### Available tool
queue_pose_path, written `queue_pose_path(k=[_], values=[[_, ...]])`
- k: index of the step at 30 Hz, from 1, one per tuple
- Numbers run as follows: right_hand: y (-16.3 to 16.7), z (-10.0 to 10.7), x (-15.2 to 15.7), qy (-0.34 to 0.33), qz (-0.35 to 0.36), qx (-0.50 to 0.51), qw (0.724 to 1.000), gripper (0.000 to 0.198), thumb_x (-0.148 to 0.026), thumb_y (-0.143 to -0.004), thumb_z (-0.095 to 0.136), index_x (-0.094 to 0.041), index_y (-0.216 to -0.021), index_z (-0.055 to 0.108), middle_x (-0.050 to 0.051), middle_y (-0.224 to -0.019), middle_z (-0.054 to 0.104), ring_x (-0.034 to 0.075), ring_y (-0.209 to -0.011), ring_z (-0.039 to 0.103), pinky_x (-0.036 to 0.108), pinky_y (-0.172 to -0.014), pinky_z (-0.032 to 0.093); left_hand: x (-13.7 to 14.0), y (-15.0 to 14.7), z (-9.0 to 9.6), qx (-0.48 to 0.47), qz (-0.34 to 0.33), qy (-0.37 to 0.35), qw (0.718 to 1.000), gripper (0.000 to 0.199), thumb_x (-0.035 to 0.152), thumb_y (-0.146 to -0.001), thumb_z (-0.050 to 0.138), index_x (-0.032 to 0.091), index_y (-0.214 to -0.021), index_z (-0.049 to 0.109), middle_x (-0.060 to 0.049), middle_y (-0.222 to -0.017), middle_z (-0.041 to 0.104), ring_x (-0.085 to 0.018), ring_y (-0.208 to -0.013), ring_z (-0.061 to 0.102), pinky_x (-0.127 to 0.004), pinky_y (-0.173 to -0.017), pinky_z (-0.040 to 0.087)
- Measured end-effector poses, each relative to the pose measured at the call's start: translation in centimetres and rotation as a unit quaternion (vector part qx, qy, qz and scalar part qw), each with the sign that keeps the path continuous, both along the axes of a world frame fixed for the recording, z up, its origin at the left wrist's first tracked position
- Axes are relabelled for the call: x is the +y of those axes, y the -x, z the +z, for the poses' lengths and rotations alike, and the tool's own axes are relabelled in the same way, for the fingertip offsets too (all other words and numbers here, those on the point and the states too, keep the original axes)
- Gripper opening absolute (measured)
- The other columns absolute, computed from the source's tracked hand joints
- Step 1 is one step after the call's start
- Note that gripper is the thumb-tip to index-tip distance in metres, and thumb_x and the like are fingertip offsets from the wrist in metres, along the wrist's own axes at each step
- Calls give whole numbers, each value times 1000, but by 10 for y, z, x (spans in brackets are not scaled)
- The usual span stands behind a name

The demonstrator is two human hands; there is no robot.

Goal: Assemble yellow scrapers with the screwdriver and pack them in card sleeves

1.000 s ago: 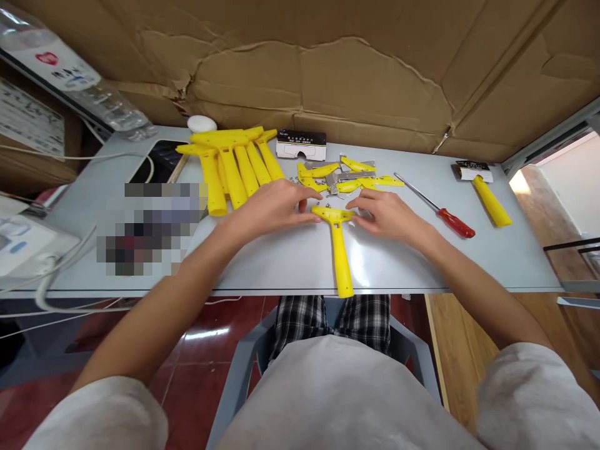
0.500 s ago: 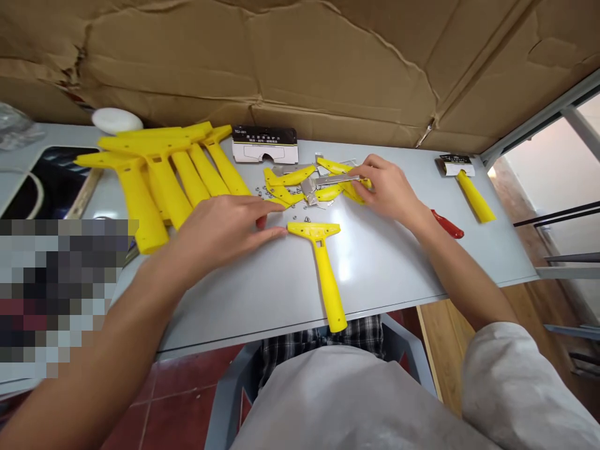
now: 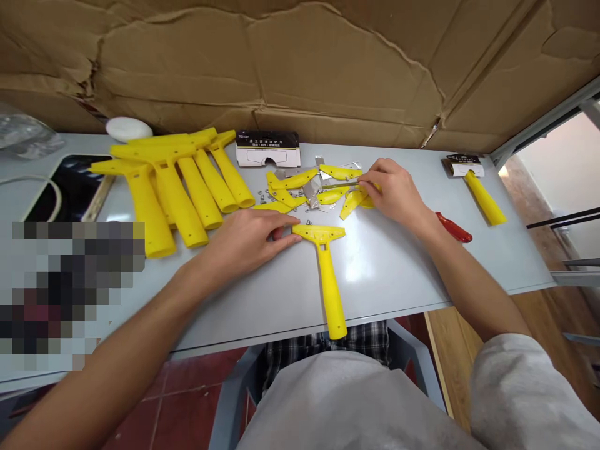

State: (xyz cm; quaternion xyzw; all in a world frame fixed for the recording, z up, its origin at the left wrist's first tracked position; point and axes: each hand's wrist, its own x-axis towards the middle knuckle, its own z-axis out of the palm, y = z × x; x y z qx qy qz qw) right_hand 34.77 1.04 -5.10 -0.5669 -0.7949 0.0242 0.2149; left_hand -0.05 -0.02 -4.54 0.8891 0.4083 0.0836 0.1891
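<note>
At grey tbl [image 3: 375,269], facing cardbd [image 3: 347,69] | pinching, w/ L hand [image 3: 252,240], L tip of yellow T-shaped handle [image 3: 332,284], lying flat + jutting past tbl's front edge | grasping, w/ R hand [image 3: 392,190], one end of thin metal strip [image 3: 340,185], nr loose yellow pcs [image 3: 296,179]

ILLUMINATION: bright, shadows soft | GLARE: white patch on tabletop [image 3: 262,294], right of yellow handle [image 3: 332,294] | HIGHLIGHT: pale wall [image 3: 574,181], far right | DISTORTION: wide-angle stretch toward edges | MASKING: coarse pixelation, left | FOCUS: rear card [image 3: 267,142] lettering legible
</note>
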Motion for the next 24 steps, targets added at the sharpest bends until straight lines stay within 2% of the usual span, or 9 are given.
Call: queue_pose_path(k=[4,7,10,13,17,21,24], values=[[0,6,-6,8,29,129,991,33,-38,-106,60,-18,-108,85,9,-95,74,18,-79,59,36,-80,49,-4,2,-3,-17,-21,-10,1000,38,50,-105,66,22,-123,86,-6,-89,81,-25,-81,72,-35,-75,46],[3,8,-11,80,58,220,971,37,-49,-102,69,-18,-112,85,6,-93,77,13,-71,54,32,-72,46,-7,4,-7,-31,-46,-21,998,39,52,-107,65,23,-122,86,-7,-97,83,-26,-87,75,-35,-77,49],[8,7,-16,175,86,283,939,43,-55,-96,76,-17,-116,83,6,-92,78,13,-71,56,29,-68,46,-9,5,-10,-38,-88,-39,995,39,52,-110,62,23,-122,86,-9,-108,85,-27,-93,77,-36,-81,52],[15,6,-21,239,123,301,915,44,-54,-95,79,-16,-117,82,6,-88,79,14,-75,64,28,-70,50,-9,7,-11,-34,-112,-56,992,38,50,-112,60,24,-124,85,-8,-107,85,-26,-90,77,-35,-80,52],[23,4,-27,250,141,280,916,33,-47,-95,77,-16,-108,83,6,-88,80,14,-73,65,27,-68,49,-7,9,-10,-22,-113,-46,992,37,51,-110,64,24,-122,85,-7,-103,84,-25,-88,76,-35,-76,50],[28,5,-32,261,138,280,913,30,-45,-95,77,-16,-100,84,6,-87,80,13,-72,64,27,-66,48,-6,9,-4,-32,-63,-54,996,40,58,-103,74,23,-117,84,-4,-91,80,-22,-79,72,-32,-72,46],[29,8,-34,285,143,302,898,32,-47,-93,79,-16,-99,83,7,-88,80,14,-74,65,27,-67,49,-8,8,1,-75,-23,-76,994,44,62,-101,75,21,-116,81,-6,-99,78,-22,-81,70,-33,-76,50]])
